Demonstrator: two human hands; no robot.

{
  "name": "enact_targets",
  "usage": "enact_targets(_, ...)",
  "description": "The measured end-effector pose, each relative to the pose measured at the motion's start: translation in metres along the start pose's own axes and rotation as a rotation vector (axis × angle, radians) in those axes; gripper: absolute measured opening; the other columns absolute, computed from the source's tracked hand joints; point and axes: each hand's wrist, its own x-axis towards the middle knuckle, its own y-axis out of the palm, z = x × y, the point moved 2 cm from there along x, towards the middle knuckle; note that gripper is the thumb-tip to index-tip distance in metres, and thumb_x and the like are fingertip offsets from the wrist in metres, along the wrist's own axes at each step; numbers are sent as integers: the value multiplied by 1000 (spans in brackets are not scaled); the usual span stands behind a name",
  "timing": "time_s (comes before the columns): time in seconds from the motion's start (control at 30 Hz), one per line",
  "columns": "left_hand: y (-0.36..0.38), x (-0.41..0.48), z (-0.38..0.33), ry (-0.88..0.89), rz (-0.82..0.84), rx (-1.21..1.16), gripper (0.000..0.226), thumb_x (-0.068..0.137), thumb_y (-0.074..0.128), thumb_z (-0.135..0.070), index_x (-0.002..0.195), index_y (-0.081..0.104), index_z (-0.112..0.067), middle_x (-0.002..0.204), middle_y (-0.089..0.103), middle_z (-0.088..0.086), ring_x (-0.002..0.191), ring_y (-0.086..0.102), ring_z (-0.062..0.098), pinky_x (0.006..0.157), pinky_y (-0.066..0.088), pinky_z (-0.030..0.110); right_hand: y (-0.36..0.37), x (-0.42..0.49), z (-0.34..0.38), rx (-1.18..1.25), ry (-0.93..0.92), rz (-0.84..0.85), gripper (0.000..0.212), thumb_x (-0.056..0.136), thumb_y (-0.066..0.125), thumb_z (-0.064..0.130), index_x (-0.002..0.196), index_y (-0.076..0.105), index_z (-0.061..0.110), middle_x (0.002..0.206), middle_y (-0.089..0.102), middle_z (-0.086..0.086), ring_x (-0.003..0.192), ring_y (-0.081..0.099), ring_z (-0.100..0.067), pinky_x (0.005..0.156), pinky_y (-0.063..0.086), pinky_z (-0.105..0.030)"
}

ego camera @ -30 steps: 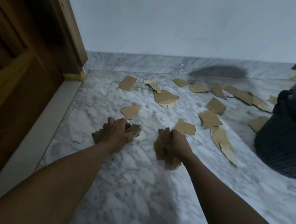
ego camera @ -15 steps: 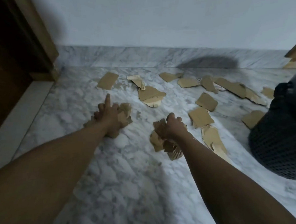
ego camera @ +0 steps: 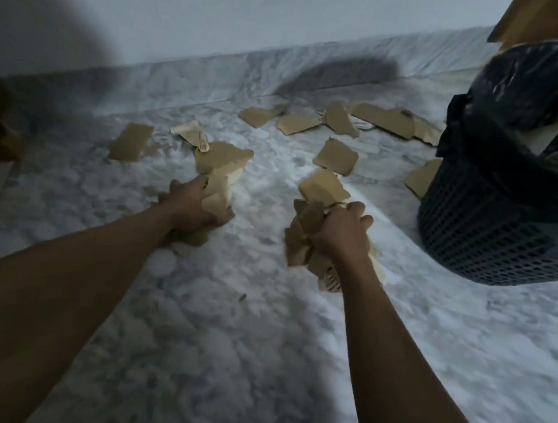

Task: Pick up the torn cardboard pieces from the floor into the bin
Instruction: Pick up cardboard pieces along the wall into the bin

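Torn brown cardboard pieces [ego camera: 336, 156] lie scattered over the marble floor [ego camera: 233, 322], several of them along the far wall. My left hand [ego camera: 190, 206] is closed around a bundle of cardboard pieces [ego camera: 218, 198], low on the floor, reaching toward a larger piece [ego camera: 222, 158]. My right hand [ego camera: 341, 235] grips a thick wad of cardboard pieces [ego camera: 302, 235] just above the floor. The dark mesh bin [ego camera: 496, 229], lined with a black bag [ego camera: 533, 92], stands to the right of my right hand.
A white wall with a marble skirting [ego camera: 213, 75] closes the far side. A wooden door frame edge [ego camera: 0, 138] shows at the far left, and a wooden corner [ego camera: 539, 21] at the top right behind the bin.
The view has swung right, so the bin looks bigger and nearer. My left hand has moved forward onto the larger piece with its bundle. My right hand has shifted right with its wad.
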Motion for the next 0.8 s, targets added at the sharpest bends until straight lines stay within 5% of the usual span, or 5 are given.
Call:
enact_targets(0.33, 28, 35, -71, -56, -21, -256, 141, 65, 87, -47, 153, -23, -31, 155, 37, 8, 142, 26, 38, 112, 32, 51, -5, 5, -31, 173, 112, 135, 57, 81, 72, 35, 124, 42, 14, 119, 60, -8, 109, 59, -31, 78, 48, -40)
enact_targets(0.4, 27, 39, -74, -87, 11, -239, 136, 67, 88, -44, 156, -11, -19, 149, 44, 9, 137, 35, 35, 109, 38, 46, -5, 0, -28, 189, 24, 157, 67, 81, 73, 34, 133, 37, 13, 119, 59, -7, 107, 59, -29, 76, 47, -38)
enact_targets(0.5, 23, 37, -80, -42, 34, -167, 93, 68, 85, -50, 140, 39, -11, 133, 54, 7, 121, 50, 29, 102, 44, 42, -2, -7, -12, 47, -118, 145, 31, 83, 70, 33, 105, 52, 20, 102, 60, -2, 87, 57, -23, 69, 47, -35)
enact_targets(0.67, 31, 22, -76, -40, -7, -169, 92, 67, 80, -61, 137, 41, -17, 134, 50, 8, 124, 43, 34, 94, 42, 39, -1, 18, 12, -61, -207, -172, 27, 88, 63, 21, 114, 59, 16, 134, 38, -10, 123, 36, -34, 95, 41, -51)
enact_targets(0.8, 40, 0, -87, -85, -65, -61, 102, 67, 70, -75, 144, 33, -17, 149, 25, 10, 129, 34, 39, 101, 36, 47, -11, 59, 11, 16, -102, -33, 47, 98, 47, 46, 131, 52, 13, 156, 20, -13, 141, 18, -37, 107, 25, -57)
